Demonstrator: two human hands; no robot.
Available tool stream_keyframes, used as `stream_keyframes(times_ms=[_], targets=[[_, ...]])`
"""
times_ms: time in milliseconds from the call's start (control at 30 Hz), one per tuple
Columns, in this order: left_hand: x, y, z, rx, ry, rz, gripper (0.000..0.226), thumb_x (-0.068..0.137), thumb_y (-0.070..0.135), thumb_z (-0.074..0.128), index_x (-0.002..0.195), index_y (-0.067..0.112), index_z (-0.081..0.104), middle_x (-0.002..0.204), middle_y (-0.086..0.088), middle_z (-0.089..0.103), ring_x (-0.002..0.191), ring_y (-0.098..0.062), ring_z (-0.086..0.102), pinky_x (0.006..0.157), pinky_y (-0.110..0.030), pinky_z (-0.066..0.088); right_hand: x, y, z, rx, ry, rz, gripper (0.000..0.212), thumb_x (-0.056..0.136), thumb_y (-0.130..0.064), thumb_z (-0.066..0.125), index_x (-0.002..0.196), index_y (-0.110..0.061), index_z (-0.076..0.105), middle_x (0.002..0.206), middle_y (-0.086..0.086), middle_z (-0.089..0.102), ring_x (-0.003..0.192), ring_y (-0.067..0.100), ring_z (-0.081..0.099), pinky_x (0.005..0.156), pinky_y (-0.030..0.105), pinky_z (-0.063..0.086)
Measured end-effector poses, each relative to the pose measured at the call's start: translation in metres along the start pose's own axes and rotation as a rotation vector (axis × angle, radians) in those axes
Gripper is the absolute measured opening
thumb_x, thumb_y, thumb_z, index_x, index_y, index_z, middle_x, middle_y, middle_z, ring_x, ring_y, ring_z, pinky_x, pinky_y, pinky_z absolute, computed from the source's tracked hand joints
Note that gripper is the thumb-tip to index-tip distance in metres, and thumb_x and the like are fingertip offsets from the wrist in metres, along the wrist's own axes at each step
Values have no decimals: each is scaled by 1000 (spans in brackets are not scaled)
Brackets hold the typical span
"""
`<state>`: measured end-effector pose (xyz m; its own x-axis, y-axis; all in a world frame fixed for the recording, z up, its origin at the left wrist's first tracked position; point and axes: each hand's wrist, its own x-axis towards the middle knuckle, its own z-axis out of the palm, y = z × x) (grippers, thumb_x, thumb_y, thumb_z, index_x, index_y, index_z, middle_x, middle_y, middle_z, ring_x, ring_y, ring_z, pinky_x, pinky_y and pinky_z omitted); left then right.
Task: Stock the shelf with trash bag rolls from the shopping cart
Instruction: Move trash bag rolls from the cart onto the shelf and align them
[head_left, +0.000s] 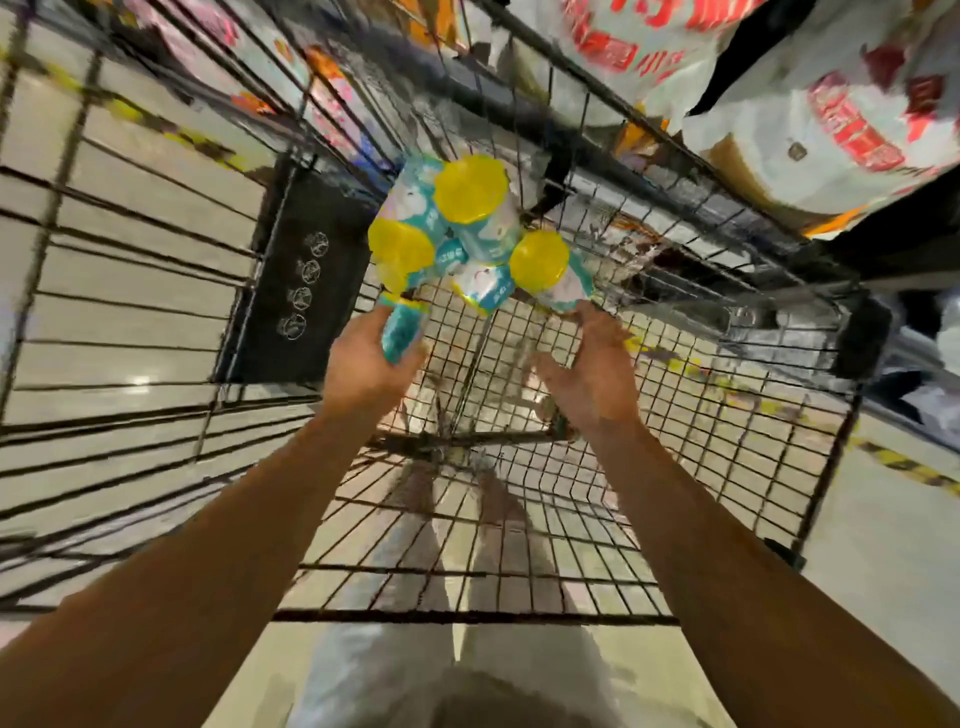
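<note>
Lying at the far end of the shopping cart (519, 364), the trash bag rolls (467, 234) are sitting in a loose cluster, teal-and-white wrappers with yellow end caps facing up. One roll (400, 332), nearest of the lot, is being grasped by the left hand (363, 364); its grip is wrapping round the lower part of the wrapper, thumb side toward the cart floor. The rest of the cluster is sitting just beyond that grip, touching or nearly touching the held roll.

The right hand (597, 374) is reaching in with fingers (592, 322) spread and straight, grasping nothing, its tips just short of the rightmost roll (545, 270). Blur is making actual contact hard to judge.

Beyond both hands, past the cart's wire end, bulky white bags with red print (779, 104) are hanging or stacked. The shelf to be stocked is not identifiable here.

Risks, as judged: the rolls are looking slick and round, so scooping several at once could be letting one slip out between the hands and roll along the mesh. A one-handed hold low on the wrapper could be tipping the roll. Knuckles could be catching the wire on the way out.
</note>
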<state>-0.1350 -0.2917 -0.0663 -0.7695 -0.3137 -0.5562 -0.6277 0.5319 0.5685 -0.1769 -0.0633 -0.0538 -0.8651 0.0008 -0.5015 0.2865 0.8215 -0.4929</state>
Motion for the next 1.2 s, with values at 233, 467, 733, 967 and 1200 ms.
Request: stream_keyframes(times_ms=[233,467,733,967,1200], targets=[[72,-54,55,171,5,-95,44,79,47,68,106,14,62,99,-11,66,96,-31,63,81,-37,50,84,53,48,142,77,92,95,65,-37,77,149,-23,35,144,4,46,133,26,47,105,48,47],[86,-75,86,322,22,-277,87,75,42,80,143,9,36,137,-20,45,124,-43,46,103,-52,37,127,59,71,110,256,-124,83,70,-31,82,140,-6,45,130,11,55,120,25,53,99,44,48],[88,-80,107,232,72,-279,86,75,34,82,141,6,35,132,-22,47,121,-44,46,104,-53,37,131,67,80,196,271,-134,84,65,-26,87,138,-10,48,127,4,58,118,18,55,100,34,49],[52,-48,65,-260,-120,-368,60,70,29,88,121,17,59,115,-4,69,101,-25,68,86,-49,58,63,49,32,702,-41,244,63,74,-30,84,129,-19,54,117,-1,69,100,10,70,79,29,60],[-43,55,-3,-735,-358,-227,29,83,4,69,110,15,66,95,-3,76,90,-23,72,80,-39,59,-48,27,-38,1000,-204,303,40,82,-40,63,119,-25,62,106,-2,75,103,22,72,96,53,54]])
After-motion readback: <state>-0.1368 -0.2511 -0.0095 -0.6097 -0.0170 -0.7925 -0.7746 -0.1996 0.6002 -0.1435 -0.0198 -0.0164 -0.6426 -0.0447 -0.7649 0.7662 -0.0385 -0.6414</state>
